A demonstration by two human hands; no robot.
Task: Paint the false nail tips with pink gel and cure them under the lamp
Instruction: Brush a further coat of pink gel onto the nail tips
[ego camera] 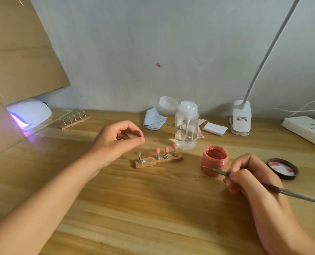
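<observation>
Wooden table (153, 208), glowing lamp (28, 113) far left, left hand (119, 138) above the stand (159, 160), fingers curled to thumb, hold unclear, right hand (252, 173) gripping brush (215, 171), open gel jar (215, 160) just beside, three pink tips (166, 149) on the central stand.

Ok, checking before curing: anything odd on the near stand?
Yes. The stand has a gap: second spot from the left shows only a bare metal disc, no peg or tip. The leftmost tip is unpainted.

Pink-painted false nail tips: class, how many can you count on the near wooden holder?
3, on the near light-wood holder strip: the left pink tip, the middle pink tip and the right-end pink tip. The left hand, pinched closed, may hide another.
</observation>
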